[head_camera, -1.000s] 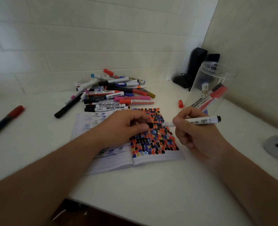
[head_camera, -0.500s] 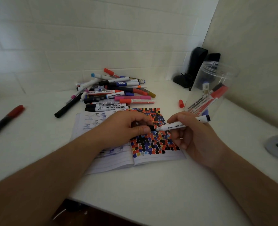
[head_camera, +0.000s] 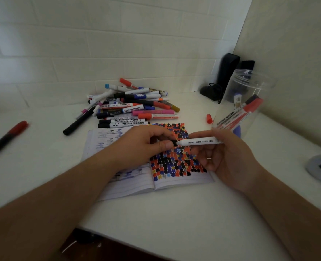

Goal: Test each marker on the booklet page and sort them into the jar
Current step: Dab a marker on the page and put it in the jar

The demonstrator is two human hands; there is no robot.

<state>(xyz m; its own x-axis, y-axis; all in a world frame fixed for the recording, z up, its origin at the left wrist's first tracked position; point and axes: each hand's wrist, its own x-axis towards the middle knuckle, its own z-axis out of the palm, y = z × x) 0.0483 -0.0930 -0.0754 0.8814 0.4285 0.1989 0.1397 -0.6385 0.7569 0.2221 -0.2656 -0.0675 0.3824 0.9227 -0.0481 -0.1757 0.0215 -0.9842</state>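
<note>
You have one view only, from your head, wide-angle, looking forward and down into the counter [head_camera: 174, 210] corner; it sits close above your forearms, with the booklet [head_camera: 182, 180] near centre and the walls bowed at the edges.

The white surface [head_camera: 165, 210] sits in a corner. On it lie an open booklet [head_camera: 129, 187], a pile of markers [head_camera: 131, 108], a clear jar [head_camera: 248, 102], a small red cap [head_camera: 209, 118] and a lone red marker [head_camera: 7, 136] far left.
</note>
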